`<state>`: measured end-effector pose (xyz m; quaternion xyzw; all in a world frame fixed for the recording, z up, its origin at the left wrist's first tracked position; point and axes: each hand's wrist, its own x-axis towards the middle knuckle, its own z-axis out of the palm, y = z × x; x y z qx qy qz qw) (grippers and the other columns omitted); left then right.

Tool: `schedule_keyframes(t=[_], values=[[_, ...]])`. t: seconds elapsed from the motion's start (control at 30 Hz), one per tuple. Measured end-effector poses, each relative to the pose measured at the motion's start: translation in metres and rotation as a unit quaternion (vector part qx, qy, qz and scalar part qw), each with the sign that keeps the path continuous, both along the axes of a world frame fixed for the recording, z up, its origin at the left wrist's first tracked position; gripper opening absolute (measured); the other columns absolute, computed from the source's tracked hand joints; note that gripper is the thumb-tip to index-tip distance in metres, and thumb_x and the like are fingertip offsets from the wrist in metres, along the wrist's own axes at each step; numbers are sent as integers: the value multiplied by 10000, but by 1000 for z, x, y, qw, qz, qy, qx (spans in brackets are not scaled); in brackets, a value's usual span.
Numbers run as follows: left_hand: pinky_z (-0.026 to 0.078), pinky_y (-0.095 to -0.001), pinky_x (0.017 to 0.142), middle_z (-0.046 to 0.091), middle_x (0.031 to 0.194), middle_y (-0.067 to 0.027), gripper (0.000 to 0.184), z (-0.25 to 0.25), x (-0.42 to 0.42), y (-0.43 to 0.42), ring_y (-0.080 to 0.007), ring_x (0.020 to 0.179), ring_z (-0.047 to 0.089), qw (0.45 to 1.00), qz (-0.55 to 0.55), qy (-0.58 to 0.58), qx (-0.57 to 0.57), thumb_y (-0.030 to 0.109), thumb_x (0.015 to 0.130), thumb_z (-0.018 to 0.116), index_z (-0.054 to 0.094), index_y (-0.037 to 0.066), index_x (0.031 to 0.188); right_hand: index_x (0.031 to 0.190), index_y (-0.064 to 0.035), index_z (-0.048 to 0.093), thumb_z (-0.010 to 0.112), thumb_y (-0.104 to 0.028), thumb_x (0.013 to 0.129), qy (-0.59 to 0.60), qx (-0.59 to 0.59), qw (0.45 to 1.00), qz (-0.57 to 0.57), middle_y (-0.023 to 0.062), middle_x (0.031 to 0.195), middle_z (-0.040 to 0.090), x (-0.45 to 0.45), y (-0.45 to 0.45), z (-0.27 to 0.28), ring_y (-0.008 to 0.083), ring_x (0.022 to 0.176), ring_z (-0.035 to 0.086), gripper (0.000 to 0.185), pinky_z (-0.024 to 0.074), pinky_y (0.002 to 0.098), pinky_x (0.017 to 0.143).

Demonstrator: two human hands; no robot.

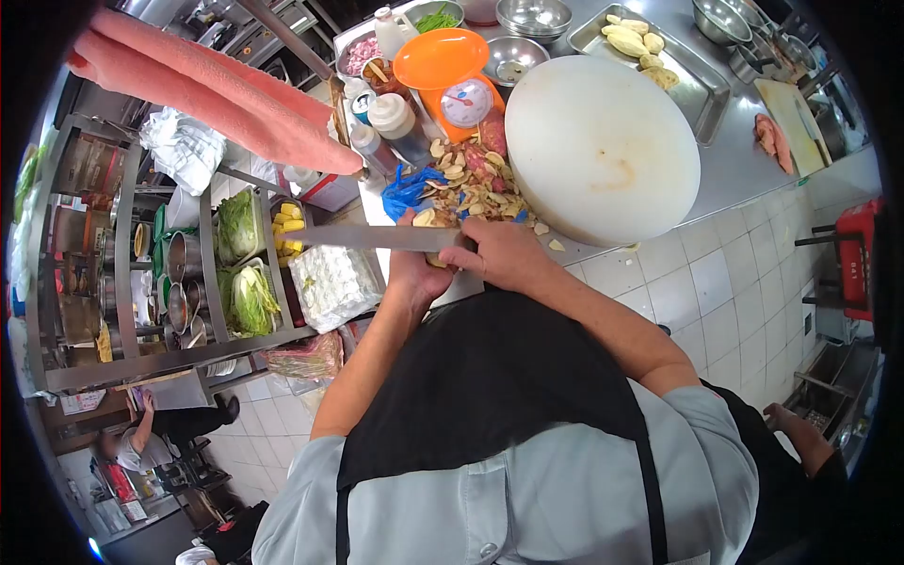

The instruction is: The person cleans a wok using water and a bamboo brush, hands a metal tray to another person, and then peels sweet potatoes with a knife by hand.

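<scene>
My right hand (494, 252) is closed around the handle of a wide-bladed knife (348, 236), its blade pointing left across my left hand. In my closed left hand (414, 273) is a partly peeled, pale sweet potato (431, 218), mostly hidden by the blade and fingers. Just beyond my hands lies a heap of peelings (471, 193) on the counter. Red-skinned sweet potatoes (492, 134) rest at the heap's far side. A crumpled blue plastic bag (407, 191) lies to its left.
A thick round white cutting board (603, 151) stands right of the peelings. Behind it, a metal tray (702, 94) holds peeled pieces. An orange kitchen scale (466, 102), squeeze bottles (391, 115) and metal bowls (516, 58) crowd the back. A pink towel (217, 94) hangs at left.
</scene>
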<state>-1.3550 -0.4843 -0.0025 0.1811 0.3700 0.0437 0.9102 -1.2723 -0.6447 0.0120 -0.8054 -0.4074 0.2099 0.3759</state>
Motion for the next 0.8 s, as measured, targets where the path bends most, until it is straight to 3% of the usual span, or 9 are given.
schedule_keyframes(t=[0.1, 0.2, 0.3, 0.37, 0.4, 0.5, 0.63, 0.77, 0.8], values=[[587, -435, 900, 673, 1260, -124, 569, -3, 2, 1, -320, 1094, 673, 1000, 6, -3, -16, 541, 1026, 505, 578, 81, 1354, 930, -44, 648, 560, -676, 958, -32, -19, 999, 24, 178, 868, 725, -1, 0, 3, 414, 869, 710, 639, 536, 520, 766], [588, -397, 772, 678, 1196, -110, 524, 2, 6, -6, -285, 993, 680, 999, 47, 23, 0, 527, 1034, 490, 593, 86, 1300, 962, -43, 654, 562, -659, 964, -23, -15, 999, 30, 182, 859, 721, 1, 0, 1, 415, 874, 711, 623, 537, 517, 778], [539, -343, 634, 683, 1077, -92, 482, -19, -14, 17, -238, 868, 658, 995, -61, -58, 44, 531, 1044, 470, 616, 109, 1225, 1008, -31, 676, 533, -655, 980, 28, -21, 999, 4, 200, 858, 719, 10, -3, -12, 416, 883, 711, 640, 537, 510, 797], [480, -306, 585, 662, 986, -92, 480, 2, -12, 8, -219, 782, 616, 995, -77, -32, 62, 531, 1059, 428, 625, 114, 1191, 1058, -28, 713, 504, -654, 995, 41, -35, 998, -37, 212, 887, 728, 33, -5, -47, 414, 902, 711, 662, 538, 501, 820], [451, -287, 561, 651, 941, -92, 483, 10, -10, 6, -209, 739, 594, 994, -85, -18, 73, 531, 1066, 407, 630, 116, 1174, 1136, -32, 745, 468, -649, 1011, 166, -75, 980, -86, 222, 957, 742, 41, -10, -39, 411, 939, 708, 688, 536, 487, 853], [478, -307, 576, 675, 936, -109, 543, 6, -5, 6, -220, 785, 615, 994, -45, 68, 77, 604, 1061, 400, 639, 123, 1140, 1197, -36, 748, 472, -654, 1007, 237, -78, 963, -104, 230, 1019, 745, 38, -9, -25, 411, 957, 708, 703, 535, 480, 866], [486, -301, 593, 684, 1015, -131, 553, 4, -2, 6, -236, 799, 628, 998, -40, 37, 10, 603, 1072, 391, 613, 116, 1212, 1041, -7, 727, 514, -662, 988, 121, -10, 990, -67, 230, 946, 730, 18, -5, -19, 413, 910, 706, 690, 533, 490, 811], [559, -416, 864, 646, 1216, -122, 613, 10, 5, -7, -296, 1036, 633, 999, -6, 29, 21, 606, 1066, 418, 582, 62, 1294, 907, -19, 654, 574, -670, 960, 31, 5, 999, -5, 209, 882, 702, 3, -3, -9, 417, 843, 695, 658, 521, 514, 739], [525, -447, 994, 631, 1247, -129, 603, 8, 2, -5, -313, 1136, 609, 1000, -13, -3, -8, 577, 1065, 446, 573, 42, 1313, 891, -25, 637, 583, -677, 950, -4, 14, 1000, 7, 205, 861, 696, 1, -3, -9, 422, 833, 691, 657, 519, 522, 730]])
